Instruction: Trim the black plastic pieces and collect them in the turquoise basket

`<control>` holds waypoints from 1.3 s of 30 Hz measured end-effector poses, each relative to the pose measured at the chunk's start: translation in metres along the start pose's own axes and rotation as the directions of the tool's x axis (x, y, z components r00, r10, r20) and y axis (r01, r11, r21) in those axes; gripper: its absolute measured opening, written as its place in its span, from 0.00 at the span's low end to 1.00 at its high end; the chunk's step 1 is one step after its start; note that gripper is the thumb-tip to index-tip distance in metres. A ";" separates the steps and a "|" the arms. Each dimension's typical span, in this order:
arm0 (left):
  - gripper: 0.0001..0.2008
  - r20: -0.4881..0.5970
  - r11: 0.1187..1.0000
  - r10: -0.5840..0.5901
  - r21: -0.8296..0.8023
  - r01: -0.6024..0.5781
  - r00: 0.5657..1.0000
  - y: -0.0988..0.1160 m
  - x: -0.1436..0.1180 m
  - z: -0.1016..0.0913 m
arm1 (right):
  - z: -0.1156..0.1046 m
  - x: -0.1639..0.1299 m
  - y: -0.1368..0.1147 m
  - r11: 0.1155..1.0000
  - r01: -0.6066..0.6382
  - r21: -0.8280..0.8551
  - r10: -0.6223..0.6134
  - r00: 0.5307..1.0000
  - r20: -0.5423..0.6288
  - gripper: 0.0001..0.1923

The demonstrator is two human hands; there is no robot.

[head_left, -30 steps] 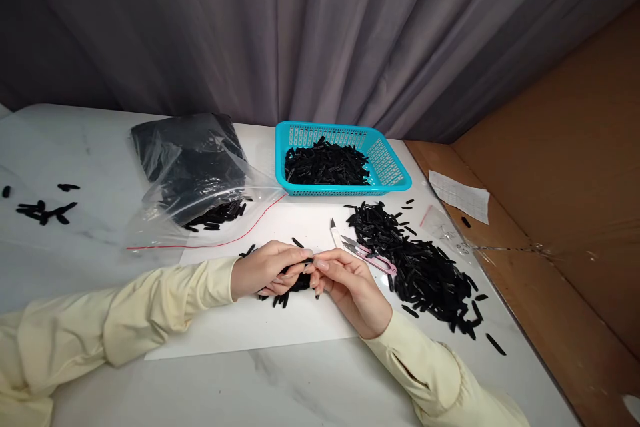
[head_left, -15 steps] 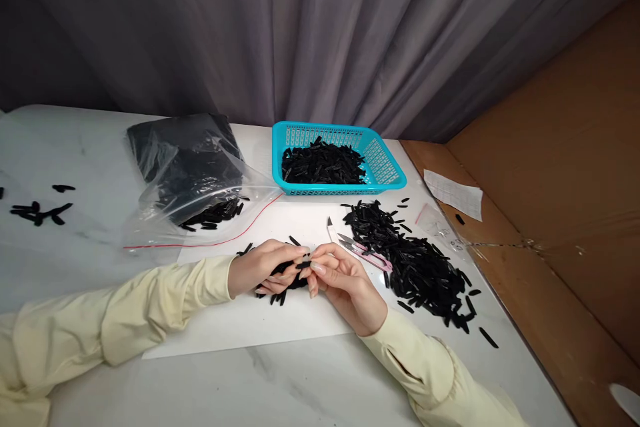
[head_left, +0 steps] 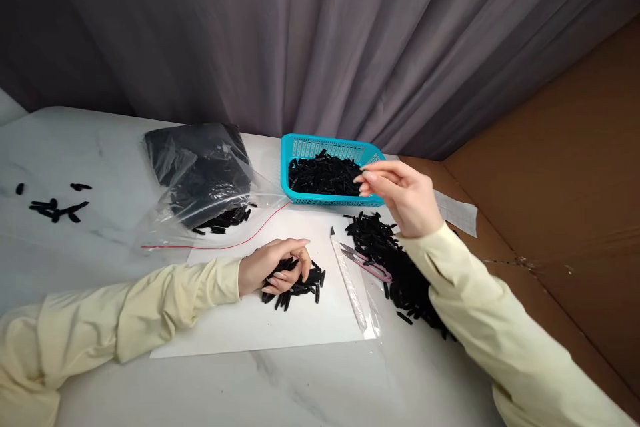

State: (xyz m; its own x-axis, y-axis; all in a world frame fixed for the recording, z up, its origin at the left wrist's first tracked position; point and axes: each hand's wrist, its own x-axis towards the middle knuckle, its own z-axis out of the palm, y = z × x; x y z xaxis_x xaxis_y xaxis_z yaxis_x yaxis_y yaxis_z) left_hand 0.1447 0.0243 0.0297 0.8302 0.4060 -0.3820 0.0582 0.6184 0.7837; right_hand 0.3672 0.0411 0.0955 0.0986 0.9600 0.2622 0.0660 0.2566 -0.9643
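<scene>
Seen from the head view, the left hand (head_left: 273, 268) lies on a white sheet (head_left: 260, 320) near the middle of the desk (head_left: 310, 387), its fingers curled over a small heap of black strips (head_left: 300, 280), some of them gathered under the palm. Up at the far edge of the desk, the right hand (head_left: 400, 193) is raised over the near right corner of a turquoise basket (head_left: 300, 147) that holds more black strips; thumb and fingertips are pressed together, though whether a strip sits between them cannot be told. Just beside the sheet's right edge lie pink snips (head_left: 367, 265), touching a large pile of strips (head_left: 400, 267). A clear zip bag (head_left: 200, 173) rests left of the basket.
</scene>
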 end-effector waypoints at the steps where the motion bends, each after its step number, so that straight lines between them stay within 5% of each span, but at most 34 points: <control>1: 0.19 -0.010 1.000 -0.001 -0.003 0.001 1.000 0.000 0.000 0.000 | -0.004 0.012 -0.002 0.991 -0.052 -0.122 0.056 0.998 0.033 0.08; 3: 0.14 -0.025 1.000 -0.009 -0.028 0.008 1.000 0.001 0.000 -0.001 | -0.003 0.022 -0.006 0.909 -0.063 -0.413 0.098 0.993 0.064 0.10; 6: 0.14 -0.015 0.996 -0.028 -0.086 0.027 0.999 0.003 0.000 -0.001 | 0.015 -0.001 -0.012 0.717 0.153 -0.680 -0.010 0.978 0.210 0.07; 9: 0.16 -0.007 0.986 -0.118 -0.123 0.116 0.993 0.003 0.001 -0.002 | 0.041 -0.042 -0.013 0.714 0.304 -0.631 0.078 0.861 0.503 0.06; 12: 0.21 -0.055 0.979 -0.154 -0.144 0.145 0.987 0.002 0.002 -0.002 | 0.060 -0.070 -0.003 0.723 0.332 -0.606 0.138 0.790 0.597 0.06; 15: 0.21 -0.066 0.986 -0.123 -0.121 0.114 0.990 0.000 0.001 -0.001 | 0.062 -0.078 0.013 0.813 0.250 -0.525 0.113 0.818 0.564 0.06; 18: 0.19 -0.028 0.995 -0.077 -0.068 0.074 0.997 0.000 0.000 0.000 | 0.056 -0.081 0.024 0.933 -0.020 -0.360 0.198 0.863 0.465 0.04; 22: 0.17 0.001 1.000 0.014 -0.025 -0.014 1.000 0.003 -0.002 0.003 | 0.050 -0.092 0.031 0.948 -0.307 -0.077 0.313 0.874 0.371 0.07; 28: 0.17 0.007 1.000 0.022 0.011 -0.023 1.000 0.002 -0.005 0.004 | 0.048 -0.107 0.039 0.940 -0.330 0.085 0.308 0.930 0.200 0.07; 39: 0.19 -0.070 1.000 0.008 0.028 -0.006 0.998 0.003 -0.005 0.008 | 0.046 -0.110 0.047 0.909 -0.390 0.149 0.348 0.905 0.245 0.09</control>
State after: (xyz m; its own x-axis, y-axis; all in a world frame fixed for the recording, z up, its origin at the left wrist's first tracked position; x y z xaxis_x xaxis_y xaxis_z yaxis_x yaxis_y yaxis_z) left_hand 0.1449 0.0187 0.0375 0.7899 0.4566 -0.4093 0.0693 0.5968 0.7994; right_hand 0.3133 -0.0476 0.0194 -0.1312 0.9855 -0.1080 -0.1263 -0.1246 -0.9841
